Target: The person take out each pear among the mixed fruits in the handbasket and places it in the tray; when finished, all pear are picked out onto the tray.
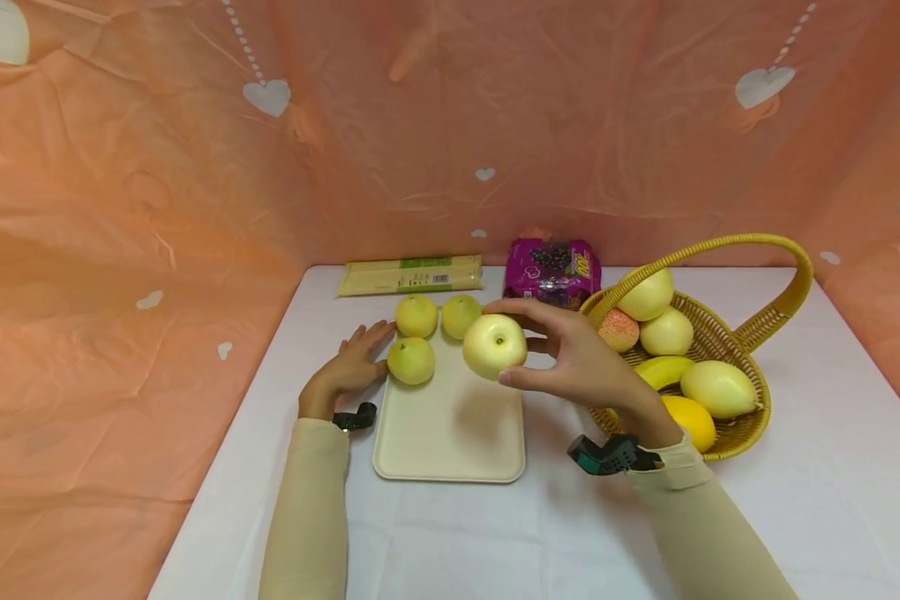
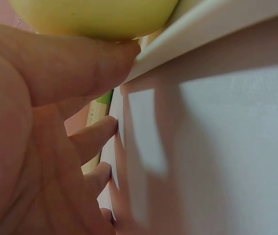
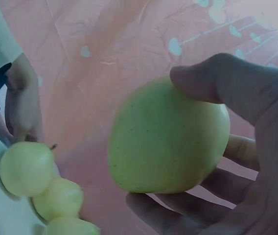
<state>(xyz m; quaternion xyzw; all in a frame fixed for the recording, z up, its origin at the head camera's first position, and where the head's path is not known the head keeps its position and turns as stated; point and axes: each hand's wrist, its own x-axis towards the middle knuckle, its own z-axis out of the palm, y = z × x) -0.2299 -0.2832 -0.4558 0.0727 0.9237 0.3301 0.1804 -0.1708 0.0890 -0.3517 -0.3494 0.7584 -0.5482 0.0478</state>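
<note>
In the head view my right hand [image 1: 588, 358] pinches a pale yellow-green apple [image 1: 487, 354] between thumb and fingers. It is held above the cream tray [image 1: 450, 446], which carries its shadow. Three similar apples sit toward the tray's far end: one at the far left [image 1: 416, 315], one beside it [image 1: 462, 317] and one nearer me [image 1: 411, 362]. My left hand [image 1: 351, 367] rests on the table at the tray's left side, fingers spread. In the left wrist view its thumb [image 2: 95, 66] lies at the tray rim, right below an apple [image 2: 100, 17].
A woven basket [image 1: 757, 417] with a tall handle stands right of the tray, holding several fruits, among them a banana [image 1: 663, 371] and a yellow mango-like fruit [image 1: 690, 421]. Behind the tray lie a flat beige-green packet [image 1: 412, 275] and a purple grape-printed pack [image 1: 551, 271].
</note>
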